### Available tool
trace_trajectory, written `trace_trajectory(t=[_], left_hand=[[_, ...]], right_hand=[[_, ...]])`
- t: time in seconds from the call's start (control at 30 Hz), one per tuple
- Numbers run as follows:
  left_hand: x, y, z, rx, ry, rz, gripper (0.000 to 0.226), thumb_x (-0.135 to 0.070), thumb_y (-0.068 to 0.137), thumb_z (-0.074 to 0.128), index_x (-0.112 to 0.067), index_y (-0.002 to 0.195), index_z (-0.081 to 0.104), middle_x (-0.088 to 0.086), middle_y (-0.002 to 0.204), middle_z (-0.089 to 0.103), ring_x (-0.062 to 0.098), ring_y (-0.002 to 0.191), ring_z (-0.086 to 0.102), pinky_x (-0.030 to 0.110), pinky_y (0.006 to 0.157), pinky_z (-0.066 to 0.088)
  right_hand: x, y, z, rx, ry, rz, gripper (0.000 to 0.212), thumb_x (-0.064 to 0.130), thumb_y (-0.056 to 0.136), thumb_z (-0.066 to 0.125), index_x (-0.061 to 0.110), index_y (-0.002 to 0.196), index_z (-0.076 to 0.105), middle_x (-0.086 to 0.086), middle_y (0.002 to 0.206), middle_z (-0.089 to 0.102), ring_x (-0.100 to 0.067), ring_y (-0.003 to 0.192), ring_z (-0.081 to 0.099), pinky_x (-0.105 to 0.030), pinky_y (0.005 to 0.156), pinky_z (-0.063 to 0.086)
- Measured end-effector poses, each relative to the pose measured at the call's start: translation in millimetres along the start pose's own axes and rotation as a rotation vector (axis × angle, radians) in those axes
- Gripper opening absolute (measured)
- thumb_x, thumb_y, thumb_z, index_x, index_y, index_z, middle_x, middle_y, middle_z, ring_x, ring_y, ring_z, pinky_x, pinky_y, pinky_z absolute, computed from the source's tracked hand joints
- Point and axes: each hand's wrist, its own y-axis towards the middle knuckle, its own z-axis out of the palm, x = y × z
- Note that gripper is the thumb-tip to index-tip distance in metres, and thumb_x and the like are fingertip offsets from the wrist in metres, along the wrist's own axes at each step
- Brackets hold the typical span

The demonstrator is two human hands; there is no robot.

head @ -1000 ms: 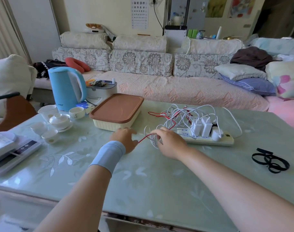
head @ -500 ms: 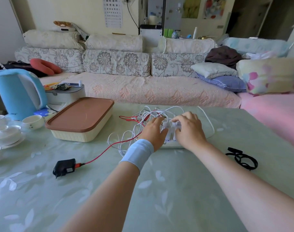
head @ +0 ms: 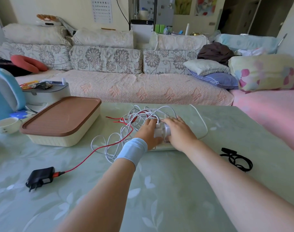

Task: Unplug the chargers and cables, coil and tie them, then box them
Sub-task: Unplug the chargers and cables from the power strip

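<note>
**Head view: unplugging under way, nothing coiled yet**

Left grip (head: 147,133) is clamped round a white charger (head: 158,131) seated in the power strip (head: 159,149), with fingers over its top. That hold looks suited to pulling it straight out. Right grip (head: 179,133) sits just beside it, draped over the neighbouring plugs and the strip, probably to pin the strip down. Whether it clamps anything or only presses, I cannot tell.

White cables (head: 139,114) lie tangled just beyond both grips. Well to the left of the left grip and nearer the person, a black charger (head: 39,177) with its red cable (head: 92,150) lies unplugged on the worktop (head: 176,190). The lidded box (head: 62,119) stands left of the left grip. Black ties (head: 236,160) lie right of the right grip, within reach for binding.
</note>
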Motion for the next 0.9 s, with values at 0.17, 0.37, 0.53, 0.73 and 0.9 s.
trace_trajectory(t=[0.17,0.37,0.53,0.73,0.9], left_hand=[[5,7,5,-0.015,-0.032,0.001,0.062,-0.021,0.084,0.07,-0.009,0.134,0.035,0.017,0.129,0.05,0.034,0.107,0.055,0.034,0.081,0.04],[10,-1,18,-0.124,-0.186,0.027,0.068,-0.018,0.088,0.066,-0.013,0.147,0.033,0.009,0.144,0.04,0.027,0.124,0.048,0.027,0.098,0.034],[12,-2,25,-0.17,-0.213,0.061,0.061,-0.016,0.087,0.064,-0.013,0.143,0.04,0.008,0.137,0.043,0.029,0.119,0.05,0.034,0.099,0.039],[11,9,15,-0.086,-0.354,-0.055,0.065,-0.021,0.083,0.069,-0.02,0.143,0.043,0.011,0.12,0.06,0.029,0.099,0.06,0.041,0.091,0.05],[8,-1,27,-0.144,-0.161,0.063,0.06,-0.014,0.092,0.058,-0.008,0.146,0.033,0.012,0.142,0.037,0.032,0.121,0.049,0.036,0.099,0.039]], right_hand=[[2,-1,-3,-0.076,0.014,0.012,0.057,0.005,0.082,0.07,0.02,0.135,0.055,-0.002,0.142,0.055,-0.03,0.136,0.04,-0.024,0.111,0.018],[2,-2,-2,-0.064,0.039,0.04,0.061,0.008,0.078,0.076,0.022,0.134,0.056,0.001,0.138,0.057,-0.028,0.135,0.041,-0.027,0.108,0.028],[3,-3,-3,-0.081,0.059,0.047,0.06,0.006,0.077,0.074,0.021,0.132,0.057,-0.002,0.133,0.059,-0.028,0.127,0.048,-0.028,0.1,0.034],[5,-4,-6,-0.06,0.048,0.048,0.059,0.005,0.081,0.071,0.02,0.136,0.055,-0.007,0.132,0.056,-0.031,0.122,0.048,-0.032,0.095,0.039],[3,-4,0,-0.088,0.04,0.031,0.056,0.001,0.078,0.067,0.019,0.13,0.058,-0.003,0.129,0.06,-0.03,0.119,0.048,-0.032,0.09,0.04]])
